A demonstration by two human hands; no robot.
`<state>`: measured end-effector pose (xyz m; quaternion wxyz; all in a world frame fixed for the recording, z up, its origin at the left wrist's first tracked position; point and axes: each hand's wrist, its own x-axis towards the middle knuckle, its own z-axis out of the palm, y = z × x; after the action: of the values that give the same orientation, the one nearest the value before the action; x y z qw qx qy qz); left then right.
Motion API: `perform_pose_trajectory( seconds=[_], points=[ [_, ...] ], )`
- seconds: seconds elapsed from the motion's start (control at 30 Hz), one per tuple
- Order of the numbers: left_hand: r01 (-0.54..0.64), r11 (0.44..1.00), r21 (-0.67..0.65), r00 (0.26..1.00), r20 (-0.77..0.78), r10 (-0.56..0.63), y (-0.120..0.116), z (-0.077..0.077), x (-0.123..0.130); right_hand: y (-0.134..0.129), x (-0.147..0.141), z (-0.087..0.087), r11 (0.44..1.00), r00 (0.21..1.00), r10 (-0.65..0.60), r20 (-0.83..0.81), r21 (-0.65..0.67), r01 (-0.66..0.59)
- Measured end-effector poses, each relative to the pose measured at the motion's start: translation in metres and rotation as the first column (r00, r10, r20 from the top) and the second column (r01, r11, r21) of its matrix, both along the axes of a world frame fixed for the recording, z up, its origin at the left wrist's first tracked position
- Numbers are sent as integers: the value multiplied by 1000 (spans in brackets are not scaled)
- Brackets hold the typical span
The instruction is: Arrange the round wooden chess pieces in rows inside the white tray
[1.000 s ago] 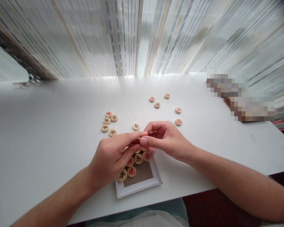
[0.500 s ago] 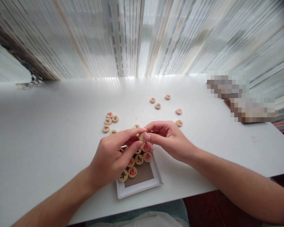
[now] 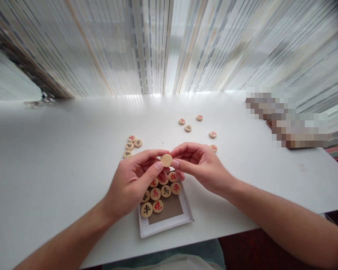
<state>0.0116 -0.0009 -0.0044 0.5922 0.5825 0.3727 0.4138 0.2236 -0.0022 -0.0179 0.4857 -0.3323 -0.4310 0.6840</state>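
A round wooden piece (image 3: pixel 166 160), its visible face blank, is held above the far part of a shallow white box (image 3: pixel 169 226). My left hand (image 3: pixel 138 176) grips its left edge between thumb and fingers. On the other edge, the thumb and fingertips of my right hand (image 3: pixel 199 163) close on the same piece. Inside the box lie several pieces with red or black characters, among them a black-marked piece (image 3: pixel 147 209) and a red-marked piece (image 3: pixel 158 206) at the near left. My left hand hides part of the box's left side.
Several pieces (image 3: pixel 130 146) cluster on the white table (image 3: pixel 59 161) beyond my left hand. More pieces (image 3: pixel 188 128) lie scattered farther back and right. Blurred-out objects (image 3: pixel 298 131) sit at the right. A striped curtain (image 3: pixel 157 45) hangs behind the table.
The held piece has moved slightly left, and its blank face shows more fully. My left thumb and fingers have shifted a little left and apart.
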Motion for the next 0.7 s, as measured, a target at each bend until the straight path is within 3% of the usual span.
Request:
perform_pose_trajectory(
  seconds=[0.2,0.4,0.5,0.6,0.7],
  points=[
    [-13,1000,22,998,-61,15,1,-1,1,0,-1,0,990,998,-47,32,135,42],
    [-41,999,-12,997,-72,40,2,-5,0,-5,0,-6,944,978,-120,173,325,58],
    [-13,1000,-27,999,-38,12,1,-3,0,-7,0,-7,860,936,-212,280,509,43],
    [60,997,-45,997,48,-57,1,2,1,-8,1,-7,713,871,-345,350,701,1],
    [107,990,-87,987,131,-95,1,5,2,-7,2,-9,603,828,-427,364,797,-39]
  ],
)
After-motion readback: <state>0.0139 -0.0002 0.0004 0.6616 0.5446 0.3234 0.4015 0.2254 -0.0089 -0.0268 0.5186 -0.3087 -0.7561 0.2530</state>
